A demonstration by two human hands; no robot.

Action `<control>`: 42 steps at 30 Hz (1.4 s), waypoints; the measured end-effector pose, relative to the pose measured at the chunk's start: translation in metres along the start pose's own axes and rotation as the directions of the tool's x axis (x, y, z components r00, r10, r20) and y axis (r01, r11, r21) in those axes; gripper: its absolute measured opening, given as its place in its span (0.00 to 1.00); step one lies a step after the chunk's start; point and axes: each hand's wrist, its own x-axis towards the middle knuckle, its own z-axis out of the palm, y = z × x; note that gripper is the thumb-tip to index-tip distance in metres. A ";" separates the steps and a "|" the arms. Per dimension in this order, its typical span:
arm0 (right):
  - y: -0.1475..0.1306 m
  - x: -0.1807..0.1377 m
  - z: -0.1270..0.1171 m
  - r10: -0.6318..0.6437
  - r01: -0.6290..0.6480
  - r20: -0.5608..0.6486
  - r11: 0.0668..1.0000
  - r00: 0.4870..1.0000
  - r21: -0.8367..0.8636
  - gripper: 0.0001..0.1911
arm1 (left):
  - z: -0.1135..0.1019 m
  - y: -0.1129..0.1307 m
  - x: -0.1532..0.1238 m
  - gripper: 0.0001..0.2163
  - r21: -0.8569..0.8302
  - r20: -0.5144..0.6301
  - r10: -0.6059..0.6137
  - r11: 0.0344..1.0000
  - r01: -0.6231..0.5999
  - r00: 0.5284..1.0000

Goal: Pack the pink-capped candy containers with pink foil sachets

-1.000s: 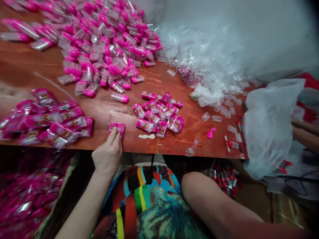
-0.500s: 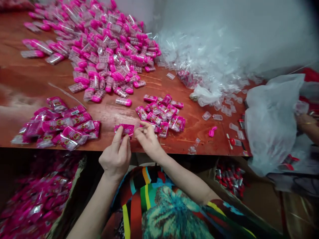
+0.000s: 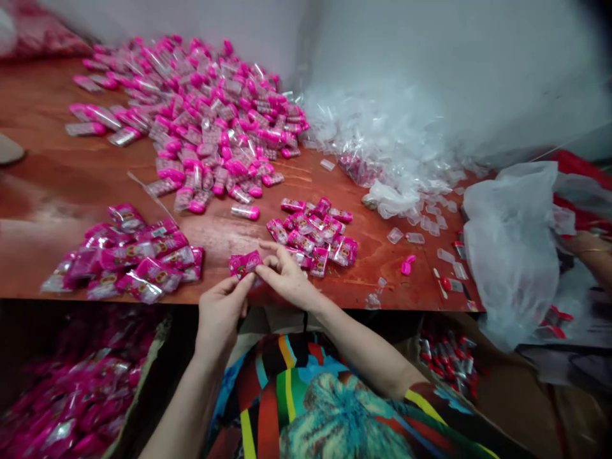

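Note:
Both of my hands pinch one pink printed plastic packet [image 3: 245, 262] just above the table's front edge. My left hand [image 3: 224, 305] grips its lower side between thumb and fingertips. At its right end, my right hand [image 3: 285, 275] holds on with thumb and curled fingers. Whether anything is inside the packet cannot be seen. Right beside my right hand lies a small heap of pink packets [image 3: 315, 229]. Another heap of pink packets [image 3: 143, 258], puffed and shiny, rests to the left. A clear tube with a pink cap [image 3: 245, 211] lies beyond my hands.
A big pile of pink-capped tubes [image 3: 205, 121] covers the back left of the table [image 3: 373, 261]. Clear plastic pieces [image 3: 382, 134] are heaped behind. At right, a co-worker's hand [image 3: 590, 245] is near a white plastic bag [image 3: 511, 248]. Below stands a box of pink packets [image 3: 81, 382].
The packet has turned from lying flat to tilted and slightly crumpled, and my right fingers have closed onto its right end. The whole view has shifted a little downward.

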 end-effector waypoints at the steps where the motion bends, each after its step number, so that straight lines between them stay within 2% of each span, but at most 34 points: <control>1: 0.002 0.000 0.005 0.020 -0.020 -0.014 1.000 1.000 0.008 0.20 | 0.001 -0.001 0.001 0.16 -0.054 -0.022 -0.020 0.998 0.019 1.000; 4: 0.005 0.004 0.019 0.028 -0.030 -0.052 0.999 0.998 -0.039 0.16 | 0.003 -0.003 0.005 0.17 -0.204 -0.028 -0.100 0.975 0.092 0.995; 8: -0.004 0.014 0.026 -0.095 0.078 -0.038 0.943 0.995 -0.323 0.16 | 0.001 0.007 0.013 0.21 -0.304 -0.021 -0.150 0.943 0.137 0.988; 11: -0.013 0.025 0.025 -0.199 0.211 0.076 0.863 0.977 -0.459 0.15 | -0.009 0.019 0.018 0.19 -0.337 0.063 -0.207 0.916 0.216 0.976; 13: -0.016 0.035 0.022 -0.234 0.305 0.203 0.818 0.951 -0.488 0.13 | -0.017 0.024 0.021 0.17 -0.345 0.118 -0.221 0.905 0.248 0.968; 15: -0.016 0.049 0.018 -0.200 0.348 0.318 0.776 0.927 -0.526 0.12 | -0.024 0.026 0.023 0.16 -0.338 0.125 -0.216 0.908 0.247 0.968; 17: -0.016 0.067 0.012 -0.121 0.296 0.308 0.726 0.944 -0.621 0.13 | -0.029 0.026 0.024 0.17 -0.325 0.098 -0.210 0.917 0.230 0.973; 19: -0.016 0.088 0.007 -0.076 0.182 0.173 0.614 0.982 -0.768 0.15 | -0.031 0.025 0.025 0.18 -0.322 0.064 -0.212 0.920 0.221 0.975; 21: -0.016 0.111 0.003 -0.070 0.074 0.050 0.409 0.996 -0.910 0.16 | -0.029 0.025 0.024 0.18 -0.336 0.044 -0.219 0.915 0.221 0.975; 23: -0.016 0.131 0.001 -0.033 0.028 0.022 0.181 0.999 -0.983 0.17 | -0.027 0.025 0.023 0.18 -0.360 0.044 -0.234 0.903 0.234 0.971; 24: -0.015 0.138 0.002 -0.004 0.030 0.030 0.104 1.000 -0.994 0.17 | -0.026 0.025 0.022 0.18 -0.371 0.049 -0.243 0.896 0.243 0.969; 25: -0.015 0.143 0.002 0.024 0.045 0.047 0.060 0.999 -0.997 0.17 | -0.025 0.025 0.022 0.18 -0.380 0.052 -0.249 0.891 0.249 0.967; 27: -0.017 0.145 0.004 0.051 0.090 0.092 0.043 0.994 -0.995 0.15 | -0.026 0.027 0.020 0.17 -0.391 0.044 -0.246 0.888 0.243 0.968; 30: -0.027 0.128 0.002 0.048 0.188 0.195 0.121 0.980 -0.975 0.14 | -0.031 0.029 0.017 0.18 -0.392 0.015 -0.192 0.902 0.182 0.981; 32: -0.037 0.106 -0.002 0.020 0.274 0.289 0.270 0.957 -0.923 0.13 | -0.033 0.030 0.014 0.16 -0.390 -0.012 -0.148 0.911 0.132 0.989; 35: -0.048 0.068 -0.010 -0.021 0.360 0.423 0.563 0.906 -0.744 0.11 | -0.029 0.032 0.011 0.12 -0.420 -0.033 -0.097 0.904 0.074 0.995; 37: -0.050 0.045 -0.014 -0.046 0.329 0.447 0.746 0.893 -0.579 0.14 | -0.023 0.031 0.008 0.11 -0.453 0.006 -0.090 0.887 0.083 0.996; 39: -0.046 0.026 -0.016 -0.064 0.227 0.391 0.893 0.918 -0.389 0.19 | -0.017 0.028 0.005 0.10 -0.481 0.077 -0.118 0.865 0.141 0.990; 42: -0.036 0.006 -0.022 0.020 0.018 0.323 0.993 0.946 -0.113 0.25 | -0.011 0.022 0.000 0.08 -0.519 0.172 -0.192 0.816 0.255 0.966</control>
